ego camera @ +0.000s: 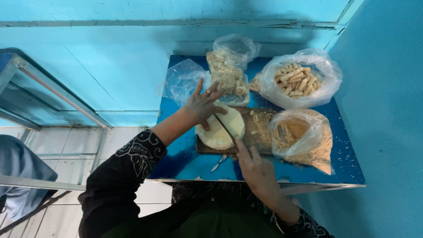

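**Cutting position at the wooden board**

While the left hand presses down on the pale round wrapper sheet, its fingers are spread apart and flat, with the fingertips resting on the sheet's far-left edge. A ring is visible on one finger. The sheet lies on the left end of the wooden cutting board, overhanging the board's near-left corner.

The right hand is positioned just in front of the board, fingers closed around the handle of a knife. The blade runs diagonally across the sheet, pointing away from the person and toward the left hand.

Relative to the board:
- On its right end, an open clear bag of breadcrumbs rests partly on the wood; loose crumbs lie on the board beside it.
- Behind it to the right, a clear bag of pale rolled sticks stands open.
- Directly behind it, a clear bag of crumbly filling.
- Behind it to the left, an empty clear bag.
- In front of it, a small metal utensil lies on the blue table.
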{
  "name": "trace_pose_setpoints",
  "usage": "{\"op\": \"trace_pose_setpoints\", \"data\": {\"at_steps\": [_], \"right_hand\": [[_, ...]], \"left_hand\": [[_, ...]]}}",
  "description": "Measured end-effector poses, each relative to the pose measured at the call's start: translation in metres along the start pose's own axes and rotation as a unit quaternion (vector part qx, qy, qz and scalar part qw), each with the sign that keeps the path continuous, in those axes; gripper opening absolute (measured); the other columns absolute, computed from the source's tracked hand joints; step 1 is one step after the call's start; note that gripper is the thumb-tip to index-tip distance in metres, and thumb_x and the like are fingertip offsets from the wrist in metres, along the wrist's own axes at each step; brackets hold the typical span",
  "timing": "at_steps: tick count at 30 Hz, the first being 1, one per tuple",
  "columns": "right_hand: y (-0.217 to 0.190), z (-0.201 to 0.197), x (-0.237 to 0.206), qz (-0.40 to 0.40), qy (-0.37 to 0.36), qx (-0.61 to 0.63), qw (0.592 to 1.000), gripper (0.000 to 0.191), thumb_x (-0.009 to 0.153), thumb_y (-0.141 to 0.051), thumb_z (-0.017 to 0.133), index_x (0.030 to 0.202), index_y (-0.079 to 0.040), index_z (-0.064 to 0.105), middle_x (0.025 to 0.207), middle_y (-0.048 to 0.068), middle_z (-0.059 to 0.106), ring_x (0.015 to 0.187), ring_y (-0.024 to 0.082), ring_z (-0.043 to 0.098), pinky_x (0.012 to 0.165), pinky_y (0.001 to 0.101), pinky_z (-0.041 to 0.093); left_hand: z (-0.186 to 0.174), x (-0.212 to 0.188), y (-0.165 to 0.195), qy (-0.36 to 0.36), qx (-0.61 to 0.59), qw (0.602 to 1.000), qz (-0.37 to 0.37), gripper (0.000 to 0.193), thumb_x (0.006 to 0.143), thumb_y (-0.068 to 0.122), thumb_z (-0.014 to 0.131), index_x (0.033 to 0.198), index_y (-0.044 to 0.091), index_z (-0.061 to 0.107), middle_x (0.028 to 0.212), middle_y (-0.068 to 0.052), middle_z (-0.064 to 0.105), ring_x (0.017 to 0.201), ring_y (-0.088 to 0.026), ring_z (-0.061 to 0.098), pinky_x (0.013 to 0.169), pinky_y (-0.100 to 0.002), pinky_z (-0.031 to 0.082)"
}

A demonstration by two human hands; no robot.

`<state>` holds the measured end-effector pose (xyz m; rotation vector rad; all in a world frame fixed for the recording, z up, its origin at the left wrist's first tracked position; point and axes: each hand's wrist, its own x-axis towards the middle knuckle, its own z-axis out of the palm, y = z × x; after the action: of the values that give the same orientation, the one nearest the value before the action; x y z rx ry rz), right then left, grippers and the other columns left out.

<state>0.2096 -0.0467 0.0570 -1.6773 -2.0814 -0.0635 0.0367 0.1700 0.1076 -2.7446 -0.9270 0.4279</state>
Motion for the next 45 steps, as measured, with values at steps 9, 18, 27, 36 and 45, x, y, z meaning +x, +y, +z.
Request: {"op": "trace_pose_setpoints", "data": {"at_steps": [9, 18, 27, 36, 45], "right_hand": [[-0.001, 0.001, 0.000, -0.018, -0.028, -0.073, 0.997, 0.054, 0.099, -0.028, 0.062, 0.148, -0.010, 0.049, 0.080, 0.011, 0.059, 0.042, 0.020, 0.057, 0.035, 0.0356, 0.047], [0.006, 0.016, 0.010, -0.067, -0.006, -0.122, 0.990, 0.048, 0.100, -0.024, 0.059, 0.144, -0.007, 0.054, 0.081, 0.014, 0.062, 0.041, 0.020, 0.061, 0.034, 0.0347, 0.047], [0.011, 0.022, 0.013, -0.026, -0.043, -0.052, 0.997, 0.051, 0.103, -0.023, 0.058, 0.150, -0.007, 0.049, 0.075, 0.014, 0.060, 0.040, 0.023, 0.058, 0.034, 0.0370, 0.045], [0.007, 0.029, 0.018, -0.044, -0.005, -0.111, 0.993, 0.055, 0.097, -0.024, 0.059, 0.150, -0.012, 0.050, 0.077, 0.013, 0.060, 0.047, 0.029, 0.061, 0.039, 0.0422, 0.048], [0.006, 0.009, -0.006, -0.037, -0.003, -0.128, 0.991, 0.053, 0.098, -0.025, 0.058, 0.149, -0.014, 0.050, 0.077, 0.012, 0.059, 0.047, 0.029, 0.062, 0.042, 0.0440, 0.049]], "left_hand": [[0.000, 0.002, -0.001, -0.016, -0.003, 1.000, 0.005, 0.097, 0.054, 0.058, 0.094, 0.141, 0.054, 0.052, 0.171, -0.001, 0.012, 0.158, -0.033, -0.002, 0.121, -0.070, -0.002], [0.007, 0.003, 0.000, 0.000, 0.027, 1.000, -0.001, 0.097, 0.055, 0.063, 0.092, 0.142, 0.057, 0.050, 0.172, -0.001, 0.013, 0.158, -0.034, 0.002, 0.120, -0.071, -0.001], [0.004, 0.001, -0.001, -0.005, 0.047, 0.999, -0.006, 0.097, 0.056, 0.067, 0.089, 0.143, 0.059, 0.047, 0.172, 0.000, 0.014, 0.158, -0.033, 0.002, 0.119, -0.071, -0.002], [0.004, -0.001, 0.000, 0.019, 0.054, 0.998, -0.002, 0.097, 0.054, 0.066, 0.089, 0.142, 0.059, 0.049, 0.171, 0.000, 0.019, 0.158, -0.032, 0.003, 0.119, -0.070, -0.002], [-0.001, -0.001, 0.009, -0.006, 0.101, 0.995, -0.019, 0.096, 0.056, 0.072, 0.085, 0.143, 0.059, 0.046, 0.171, 0.000, 0.014, 0.158, -0.033, 0.002, 0.119, -0.069, -0.005]]}}
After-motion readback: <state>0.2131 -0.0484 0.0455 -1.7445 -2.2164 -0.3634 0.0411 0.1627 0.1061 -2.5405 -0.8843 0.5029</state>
